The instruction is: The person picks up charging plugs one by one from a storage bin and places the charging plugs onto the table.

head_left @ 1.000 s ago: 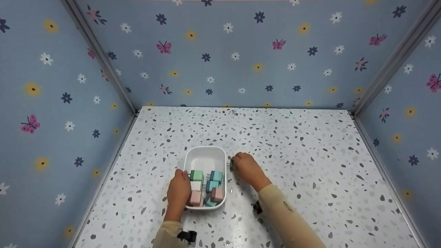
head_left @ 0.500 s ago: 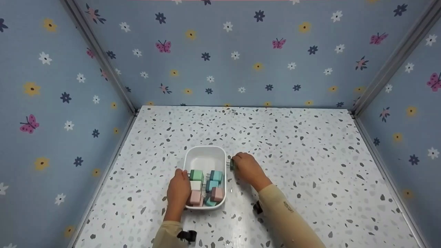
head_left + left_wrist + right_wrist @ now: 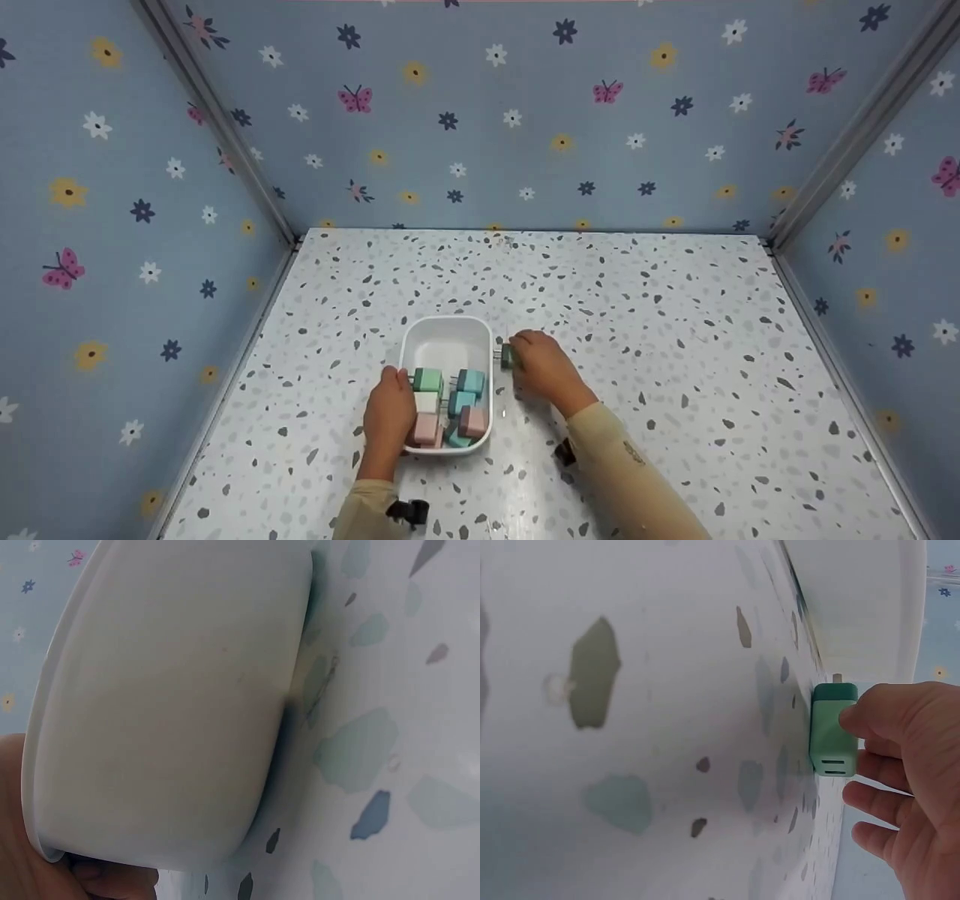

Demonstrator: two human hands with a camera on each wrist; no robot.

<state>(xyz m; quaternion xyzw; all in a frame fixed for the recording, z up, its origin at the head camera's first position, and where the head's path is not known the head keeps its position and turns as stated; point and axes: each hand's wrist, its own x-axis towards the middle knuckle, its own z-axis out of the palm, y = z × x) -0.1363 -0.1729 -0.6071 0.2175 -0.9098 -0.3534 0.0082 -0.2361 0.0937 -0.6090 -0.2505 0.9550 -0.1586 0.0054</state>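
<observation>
while the left hand (image 3: 389,409) grips the left rim of the tub (image 3: 448,345), its fingers bent under the lip, the right hand (image 3: 551,371) pinches a green plug (image 3: 831,733) between thumb and finger, its other fingers loosely bent. the plug sits just right of the tub's far half, low at the table (image 3: 637,315), prongs (image 3: 838,678) pointing left at the tub wall; i can't tell whether they touch it. to do this well, the pinch should bear on the smooth body, clear of the prongs, and the left hand only steady the tub. the plug looks boxy and round-edged, pale green with a darker prong end and two slots opposite; more plugs (image 3: 429,380), green, white, pink and blue, lie in the tub's near half
</observation>
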